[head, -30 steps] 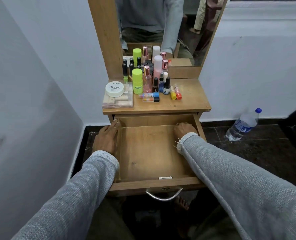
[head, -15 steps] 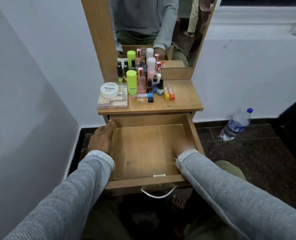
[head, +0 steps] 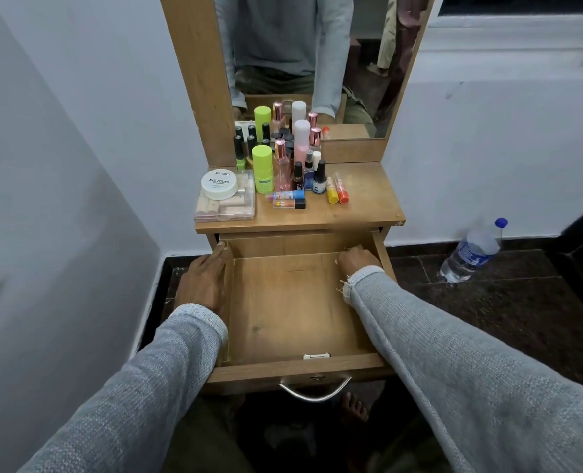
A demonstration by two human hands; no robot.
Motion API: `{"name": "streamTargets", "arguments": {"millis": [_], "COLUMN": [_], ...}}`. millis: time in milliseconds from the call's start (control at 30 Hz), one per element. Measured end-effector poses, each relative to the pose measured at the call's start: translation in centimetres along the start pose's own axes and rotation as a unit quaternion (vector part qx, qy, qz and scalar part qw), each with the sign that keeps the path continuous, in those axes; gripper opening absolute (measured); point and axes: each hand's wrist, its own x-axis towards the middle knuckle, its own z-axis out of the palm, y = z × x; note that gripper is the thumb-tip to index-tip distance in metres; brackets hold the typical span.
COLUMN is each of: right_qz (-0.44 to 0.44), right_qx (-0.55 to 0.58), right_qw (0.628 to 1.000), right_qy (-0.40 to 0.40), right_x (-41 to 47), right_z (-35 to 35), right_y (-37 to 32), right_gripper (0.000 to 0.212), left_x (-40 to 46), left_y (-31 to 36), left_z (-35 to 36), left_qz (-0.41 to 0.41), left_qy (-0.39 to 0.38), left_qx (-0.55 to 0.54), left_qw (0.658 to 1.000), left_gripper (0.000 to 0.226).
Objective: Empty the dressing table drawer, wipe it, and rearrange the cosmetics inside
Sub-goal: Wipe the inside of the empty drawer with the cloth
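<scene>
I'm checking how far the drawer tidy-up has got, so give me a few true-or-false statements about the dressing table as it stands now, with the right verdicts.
1. The drawer is pulled out and holds no cosmetics. True.
2. The white nail polish remover tub lies on the drawer floor. False: it sits on the clear plastic box on the tabletop.
3. The left hand rests on the drawer's left side wall. True.
4. The right hand is lifting the lime green bottle. False: it is at the drawer's back right corner; the bottle stands untouched.
5. The water bottle stands on the tabletop. False: it is on the floor, to the right.
</scene>
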Motion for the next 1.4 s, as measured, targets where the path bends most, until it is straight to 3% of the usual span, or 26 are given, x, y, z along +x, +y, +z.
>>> {"name": "streamTargets", "arguments": {"millis": [267,567,700,1100,1267,1400], "right_qz": [0.0,0.022,0.042,0.045,-0.004,-0.1], "right_qx": [-0.028,0.044,0.086,0.058,0.082,0.077], "right_qw": [0.999,0.995,0.994,0.997,0.996,0.992], "right_qy": [-0.04,-0.092,-0.061,0.01,0.02,0.023], "right_x": [-3.9,-4.0,-1.5,0.9,0.6,0.3], "right_z": [3.0,2.7,1.2,0.3,0.1,-1.0], "right_y": [-0.7,-0.3,0.4,-0.9,-4.3,-9.7], "right_gripper": [0.032,0.028,0.028,0.028,0.029,0.033], "left_x": [-0.3,0.0,0.0,0.8,0.8,0.8], "left_y": [0.1,-0.2,-0.2,-1.0,-0.8,-1.0], "left_z": [0.0,0.3,0.4,1.0,1.0,1.2], "left_qz": [-0.01,0.0,0.004,0.009,0.005,0.002], "left_qy": [0.009,0.007,0.013,0.008,0.002,-0.004], "left_qx": [-0.014,-0.003,-0.005,0.003,-0.004,-0.001], "left_qw": [1.0,1.0,1.0,1.0,1.0,1.0], "left_gripper": [0.057,0.062,0.059,0.056,0.052,0.051]}}
